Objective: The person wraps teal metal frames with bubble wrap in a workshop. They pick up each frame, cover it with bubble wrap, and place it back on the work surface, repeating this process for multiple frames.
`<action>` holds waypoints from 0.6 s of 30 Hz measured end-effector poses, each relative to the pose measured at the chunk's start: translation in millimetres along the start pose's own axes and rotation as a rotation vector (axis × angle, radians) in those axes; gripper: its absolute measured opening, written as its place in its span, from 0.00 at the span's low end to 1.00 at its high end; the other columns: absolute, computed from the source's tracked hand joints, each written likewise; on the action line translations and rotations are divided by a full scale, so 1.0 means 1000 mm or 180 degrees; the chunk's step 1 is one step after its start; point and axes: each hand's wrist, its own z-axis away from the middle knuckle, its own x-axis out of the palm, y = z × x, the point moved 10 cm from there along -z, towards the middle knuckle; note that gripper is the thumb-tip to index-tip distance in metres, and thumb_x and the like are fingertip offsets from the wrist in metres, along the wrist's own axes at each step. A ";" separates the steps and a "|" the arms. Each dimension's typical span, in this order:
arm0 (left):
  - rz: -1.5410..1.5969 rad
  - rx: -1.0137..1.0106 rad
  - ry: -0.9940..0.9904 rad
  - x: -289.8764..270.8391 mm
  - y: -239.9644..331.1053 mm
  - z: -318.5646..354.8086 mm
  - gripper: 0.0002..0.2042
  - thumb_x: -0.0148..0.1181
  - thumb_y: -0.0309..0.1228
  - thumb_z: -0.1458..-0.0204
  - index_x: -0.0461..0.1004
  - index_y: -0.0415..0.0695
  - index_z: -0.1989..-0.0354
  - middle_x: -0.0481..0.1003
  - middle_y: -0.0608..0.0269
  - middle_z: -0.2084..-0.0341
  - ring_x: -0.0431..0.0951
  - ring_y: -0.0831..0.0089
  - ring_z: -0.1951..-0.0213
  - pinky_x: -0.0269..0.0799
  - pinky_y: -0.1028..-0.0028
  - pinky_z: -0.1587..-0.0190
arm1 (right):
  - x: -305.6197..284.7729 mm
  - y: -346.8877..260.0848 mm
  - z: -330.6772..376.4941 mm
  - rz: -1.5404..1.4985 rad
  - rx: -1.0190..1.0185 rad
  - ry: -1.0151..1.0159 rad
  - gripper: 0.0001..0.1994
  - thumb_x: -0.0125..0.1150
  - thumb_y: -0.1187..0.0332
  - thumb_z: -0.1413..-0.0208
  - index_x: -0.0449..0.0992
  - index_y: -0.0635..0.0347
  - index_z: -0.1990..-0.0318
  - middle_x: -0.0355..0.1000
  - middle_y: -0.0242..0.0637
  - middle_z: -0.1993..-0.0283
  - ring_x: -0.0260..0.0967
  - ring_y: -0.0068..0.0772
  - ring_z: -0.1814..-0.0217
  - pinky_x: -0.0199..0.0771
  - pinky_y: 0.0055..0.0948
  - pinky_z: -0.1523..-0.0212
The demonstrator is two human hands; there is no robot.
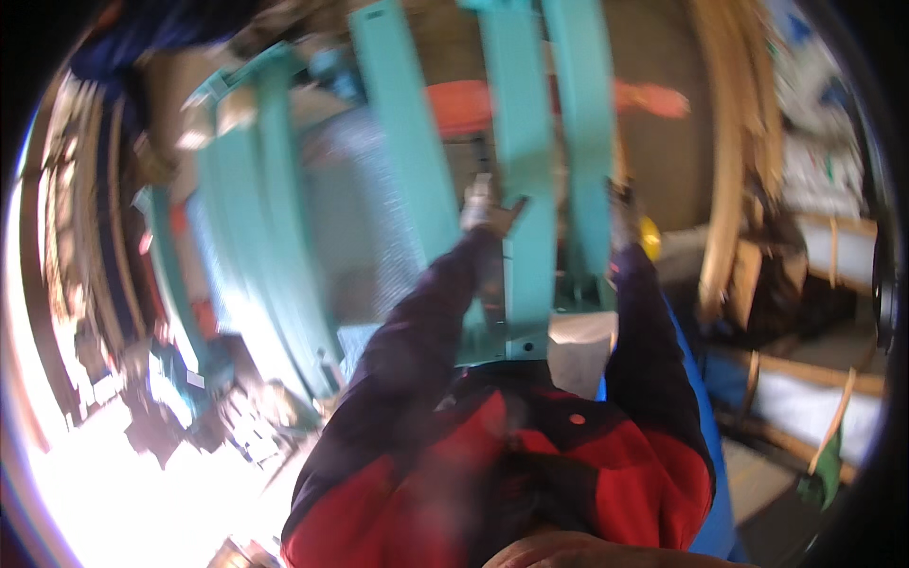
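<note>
Turquoise middle beam (524, 123) lies lengthwise from near to far, between your two hands. Right beam (583, 123) runs alongside it, its near part just left of your right hand. Left beam (402, 123) slants from the far side down toward your waist, left of your left hand.

Left hand (485, 210): at the left edge of the middle beam, fingers pointing far, thumb spread to the right over that beam's face. Motion blur; cannot tell whether you grip it or only touch it.

Right hand (623, 216): at the right edge of the right beam, fingers pointing far. Also blurred; cannot tell whether it is closed on the edge. A yellow object (650, 239) shows just right of it, kind unclear.

Far side: orange-red material (459, 106) shows between the left and middle beams. To your left, more turquoise pieces (246, 189) stand grouped, with a shiny greyish sheet (365, 189) between them and the left beam. To your right, long wooden poles (729, 142); nearer, wood-framed compartments (800, 402) with white contents. Your jacket (559, 445) is black and red.
</note>
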 end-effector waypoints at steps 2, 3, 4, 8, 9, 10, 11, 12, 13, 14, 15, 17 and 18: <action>0.1002 -0.0011 0.0228 -0.039 0.010 0.055 0.49 0.69 0.56 0.56 0.56 0.40 0.31 0.63 0.43 0.37 0.63 0.47 0.35 0.64 0.55 0.36 | -0.010 -0.024 0.029 0.1980 -0.0181 0.0459 0.38 0.62 0.47 0.41 0.58 0.57 0.30 0.57 0.55 0.30 0.63 0.51 0.33 0.69 0.43 0.36; 0.1160 -0.0122 -0.0092 -0.046 0.012 0.082 0.51 0.69 0.56 0.55 0.51 0.39 0.29 0.60 0.37 0.36 0.62 0.43 0.35 0.64 0.57 0.35 | -0.003 -0.042 0.046 0.2338 -0.0542 0.0550 0.39 0.63 0.46 0.42 0.59 0.58 0.30 0.58 0.56 0.31 0.63 0.54 0.33 0.68 0.44 0.37; 0.1502 0.0101 -0.0207 -0.063 0.018 0.109 0.51 0.69 0.54 0.55 0.50 0.39 0.29 0.60 0.32 0.38 0.65 0.39 0.38 0.66 0.56 0.37 | 0.010 -0.070 0.064 0.2650 -0.1213 0.0651 0.40 0.65 0.45 0.44 0.59 0.59 0.31 0.58 0.56 0.32 0.63 0.56 0.33 0.67 0.45 0.37; 0.2030 0.0547 -0.0424 -0.118 -0.005 0.233 0.44 0.70 0.44 0.52 0.54 0.38 0.30 0.63 0.41 0.37 0.70 0.46 0.40 0.70 0.58 0.40 | 0.046 -0.093 0.116 0.3289 -0.1616 0.0722 0.40 0.63 0.43 0.44 0.60 0.59 0.31 0.58 0.55 0.31 0.61 0.58 0.32 0.63 0.45 0.35; 0.2292 0.0613 -0.0389 -0.129 -0.028 0.265 0.43 0.70 0.42 0.52 0.55 0.38 0.31 0.64 0.42 0.37 0.71 0.48 0.40 0.70 0.59 0.40 | 0.053 -0.088 0.126 0.3436 -0.1619 0.0671 0.40 0.63 0.43 0.44 0.60 0.59 0.31 0.59 0.55 0.31 0.60 0.57 0.31 0.62 0.45 0.34; 0.2434 0.0548 -0.0447 -0.132 -0.055 0.299 0.41 0.70 0.41 0.51 0.56 0.38 0.31 0.65 0.44 0.37 0.71 0.49 0.39 0.70 0.60 0.40 | 0.058 -0.078 0.135 0.3613 -0.1565 0.0583 0.40 0.63 0.43 0.44 0.60 0.59 0.31 0.59 0.54 0.31 0.59 0.57 0.31 0.61 0.45 0.34; 0.2353 0.0435 -0.0288 -0.136 -0.090 0.335 0.39 0.69 0.39 0.51 0.58 0.38 0.32 0.68 0.45 0.39 0.72 0.51 0.40 0.70 0.62 0.40 | 0.061 -0.065 0.142 0.3100 -0.1465 0.0323 0.41 0.61 0.40 0.44 0.61 0.60 0.32 0.61 0.55 0.32 0.57 0.58 0.30 0.60 0.46 0.33; 0.2168 0.0326 -0.0157 -0.136 -0.125 0.376 0.37 0.69 0.37 0.50 0.60 0.38 0.32 0.71 0.47 0.41 0.72 0.53 0.40 0.70 0.63 0.40 | 0.058 -0.054 0.154 0.3308 -0.1434 0.0386 0.42 0.61 0.40 0.45 0.60 0.60 0.32 0.62 0.56 0.33 0.57 0.58 0.30 0.60 0.46 0.33; 0.2123 -0.0021 -0.0125 -0.129 -0.167 0.414 0.37 0.68 0.37 0.50 0.61 0.38 0.33 0.72 0.48 0.43 0.73 0.53 0.41 0.70 0.63 0.40 | 0.060 -0.043 0.164 0.3518 -0.1463 0.0465 0.42 0.61 0.39 0.46 0.60 0.60 0.32 0.62 0.57 0.33 0.57 0.58 0.30 0.60 0.47 0.33; 0.2050 -0.0260 -0.0064 -0.124 -0.209 0.447 0.36 0.68 0.38 0.50 0.62 0.38 0.34 0.74 0.48 0.45 0.74 0.53 0.42 0.70 0.63 0.40 | 0.062 -0.035 0.174 0.3688 -0.1524 0.0586 0.43 0.61 0.38 0.46 0.60 0.60 0.32 0.63 0.57 0.34 0.57 0.58 0.30 0.60 0.48 0.33; 0.2000 -0.0388 0.0078 -0.123 -0.248 0.484 0.36 0.69 0.36 0.50 0.62 0.38 0.34 0.75 0.49 0.46 0.75 0.54 0.43 0.71 0.63 0.40 | 0.060 -0.023 0.190 0.4183 -0.1457 0.0747 0.45 0.61 0.35 0.49 0.61 0.61 0.32 0.63 0.58 0.34 0.60 0.57 0.31 0.61 0.48 0.34; 0.2160 -0.0622 0.0382 -0.117 -0.320 0.556 0.35 0.69 0.32 0.51 0.62 0.39 0.34 0.74 0.47 0.46 0.77 0.56 0.45 0.72 0.64 0.42 | 0.060 0.006 0.220 0.4066 -0.1111 0.0669 0.46 0.62 0.35 0.50 0.61 0.61 0.32 0.63 0.58 0.34 0.60 0.56 0.31 0.62 0.48 0.34; 0.2372 -0.0791 0.0566 -0.112 -0.354 0.589 0.34 0.68 0.30 0.51 0.63 0.40 0.34 0.74 0.45 0.46 0.78 0.56 0.46 0.73 0.64 0.43 | 0.059 0.018 0.237 0.4006 -0.0827 0.0687 0.46 0.62 0.34 0.50 0.61 0.61 0.32 0.63 0.58 0.34 0.60 0.56 0.31 0.62 0.48 0.34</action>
